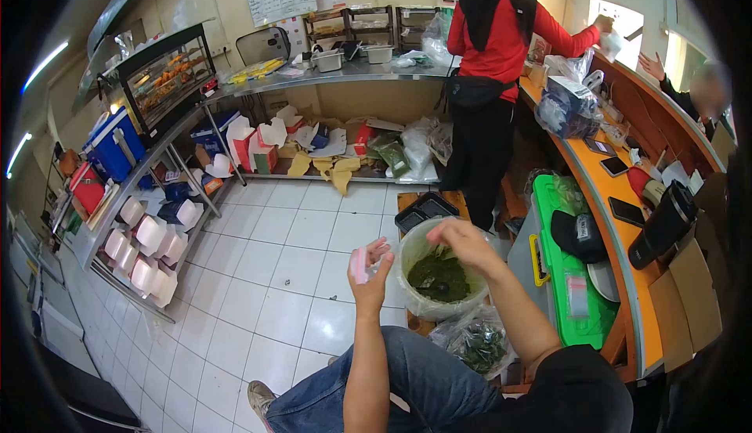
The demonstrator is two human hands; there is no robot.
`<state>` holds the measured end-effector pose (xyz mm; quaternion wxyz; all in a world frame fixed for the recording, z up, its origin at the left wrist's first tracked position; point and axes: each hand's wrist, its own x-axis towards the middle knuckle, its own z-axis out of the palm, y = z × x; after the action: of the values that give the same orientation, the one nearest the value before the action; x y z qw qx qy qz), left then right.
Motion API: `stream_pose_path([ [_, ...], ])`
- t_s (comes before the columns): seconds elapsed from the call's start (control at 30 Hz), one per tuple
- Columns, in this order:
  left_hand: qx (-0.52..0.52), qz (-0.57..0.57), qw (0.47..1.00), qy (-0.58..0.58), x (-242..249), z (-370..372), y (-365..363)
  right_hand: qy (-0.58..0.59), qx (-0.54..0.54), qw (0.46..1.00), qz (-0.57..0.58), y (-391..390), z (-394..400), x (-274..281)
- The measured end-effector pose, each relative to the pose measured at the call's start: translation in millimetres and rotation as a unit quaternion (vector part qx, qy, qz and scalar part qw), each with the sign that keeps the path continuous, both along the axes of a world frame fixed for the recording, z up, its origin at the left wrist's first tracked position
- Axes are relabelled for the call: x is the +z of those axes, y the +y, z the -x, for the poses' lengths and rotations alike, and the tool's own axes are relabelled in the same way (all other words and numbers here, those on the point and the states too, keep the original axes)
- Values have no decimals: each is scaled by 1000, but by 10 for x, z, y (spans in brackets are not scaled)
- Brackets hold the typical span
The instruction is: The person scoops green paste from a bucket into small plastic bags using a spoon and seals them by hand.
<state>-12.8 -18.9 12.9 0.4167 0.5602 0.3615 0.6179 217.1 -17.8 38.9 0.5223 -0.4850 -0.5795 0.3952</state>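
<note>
My left hand (370, 280) is raised to the left of a white bucket (405, 276), its fingers closed around a small clear plastic bag (361, 264) with a pink strip. Over the bucket's back rim hangs my right hand (464, 245), fingers loosely stretched to the left, with nothing visible in them. Inside the bucket is a dark green, paste-like mass (446, 272), with a dark rounded object (441, 290) partly sunk in it. Close in front of the bucket lies a clear plastic bag of dark green contents (479, 343).
Behind the bucket sits a black compartment tray (427, 210). A green-lidded bin (576, 276) carries a black cap and small bags. To the right runs an orange counter (599, 190) with phones and a tumbler. A person in red (493, 41) stands ahead, reaching toward the window.
</note>
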Motion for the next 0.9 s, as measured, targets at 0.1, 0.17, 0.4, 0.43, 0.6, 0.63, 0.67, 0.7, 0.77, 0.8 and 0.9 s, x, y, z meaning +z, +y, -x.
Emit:
stream_pose_path([
  [0.1,5,10,996,-93,-86,1,42,-167,95,977,96,113,-22,-183],
  [0.17,9,31,992,-121,-107,1,10,-470,214,845,138,165,-21,-213],
  [0.4,28,55,991,-122,-193,-14,92,-523,326,782,89,264,41,-611],
  [0.43,32,66,989,-127,-180,-33,87,-519,326,785,91,246,74,-651],
  [0.6,45,90,987,-126,-186,-79,116,-508,365,776,79,177,234,-689],
  [0.63,35,89,984,-147,-192,-84,121,-506,367,776,82,171,228,-734],
  [0.67,26,88,981,-169,-198,-89,128,-513,319,794,68,165,217,-787],
  [0.7,28,92,981,-170,-197,-88,139,-519,270,809,54,156,210,-813],
  [0.77,19,82,988,-133,-209,-86,153,-521,236,820,33,192,107,-825],
  [0.8,20,86,987,-134,-229,-88,160,-523,198,829,8,229,38,-803],
  [0.9,18,90,988,-124,-252,-112,179,-524,148,838,30,236,-147,-567],
])
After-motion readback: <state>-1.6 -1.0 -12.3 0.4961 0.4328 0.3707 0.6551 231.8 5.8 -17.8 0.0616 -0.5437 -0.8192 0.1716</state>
